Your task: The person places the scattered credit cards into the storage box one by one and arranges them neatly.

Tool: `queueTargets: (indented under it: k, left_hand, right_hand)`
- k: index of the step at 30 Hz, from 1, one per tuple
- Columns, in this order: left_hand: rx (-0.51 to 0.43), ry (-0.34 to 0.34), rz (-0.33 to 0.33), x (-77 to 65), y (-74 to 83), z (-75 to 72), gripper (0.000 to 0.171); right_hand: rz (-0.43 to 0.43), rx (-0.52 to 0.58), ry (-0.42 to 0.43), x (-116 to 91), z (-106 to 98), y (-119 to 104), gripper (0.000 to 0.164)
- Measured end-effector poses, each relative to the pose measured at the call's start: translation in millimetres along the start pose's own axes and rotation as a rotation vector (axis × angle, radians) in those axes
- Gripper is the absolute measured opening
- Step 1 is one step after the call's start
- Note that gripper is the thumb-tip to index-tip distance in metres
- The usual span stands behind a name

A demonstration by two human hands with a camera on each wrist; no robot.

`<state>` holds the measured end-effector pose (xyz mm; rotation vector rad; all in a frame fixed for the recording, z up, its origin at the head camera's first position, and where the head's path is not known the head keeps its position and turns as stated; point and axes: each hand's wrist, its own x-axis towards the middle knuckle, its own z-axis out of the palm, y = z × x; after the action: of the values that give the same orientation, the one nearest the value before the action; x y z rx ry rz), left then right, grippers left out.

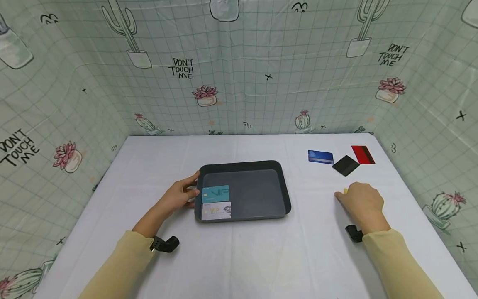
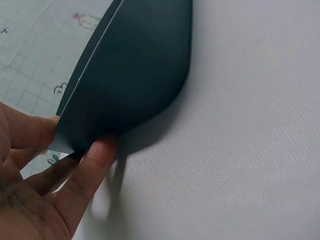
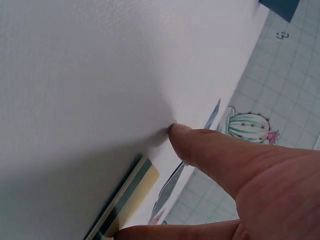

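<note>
In the head view, my left hand (image 1: 180, 193) holds the left edge of a dark grey tray (image 1: 254, 217), thumb at the rim and fingers against the outer wall, as the left wrist view also shows. A teal VIP card (image 1: 215, 194) lies inside the tray directly above a white VIP card (image 1: 216, 211). My right hand (image 1: 361, 205) is low over the table at the right, mostly covering a yellow card with a dark stripe (image 3: 135, 192). In the right wrist view a fingertip touches that card while the thumb (image 3: 200, 147) stays apart from it.
Beyond the right hand lie a blue card (image 1: 320, 157), a black card (image 1: 345, 166) and a red card with a dark stripe (image 1: 363, 155). The white table (image 1: 261, 257) is backed by a patterned cloth (image 1: 246, 54).
</note>
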<state>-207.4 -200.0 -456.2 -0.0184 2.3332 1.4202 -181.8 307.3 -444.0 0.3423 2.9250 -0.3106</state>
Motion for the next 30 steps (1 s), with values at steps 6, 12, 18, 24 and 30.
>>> queueTargets:
  k: [6, 12, 18, 24, 30]
  left_hand:
    - [0.001, 0.002, -0.003, -0.7, 1.5, 1.4, 0.07]
    - [-0.015, -0.006, -0.001, -1.8, 1.2, 1.6, 0.07]
    - [-0.018, -0.01, 0.001, -0.6, -2.0, 0.1, 0.07]
    - [-0.016, -0.01, -0.005, -2.0, -1.5, -1.4, 0.07]
    - [-0.012, -0.005, 0.01, -2.5, -0.2, 0.3, 0.069]
  right_hand:
    - [-0.002, 0.0, 0.007, 2.0, -1.7, -2.8, 0.037]
    - [-0.042, 0.025, 0.016, 2.1, -0.9, -4.6, 0.031]
    - [-0.119, 0.078, 0.036, 2.8, -2.7, -7.8, 0.053]
    - [-0.15, 0.147, 0.042, 3.3, -12.7, -13.1, 0.04]
    - [-0.111, 0.244, 0.033, 2.0, -20.2, -17.0, 0.041]
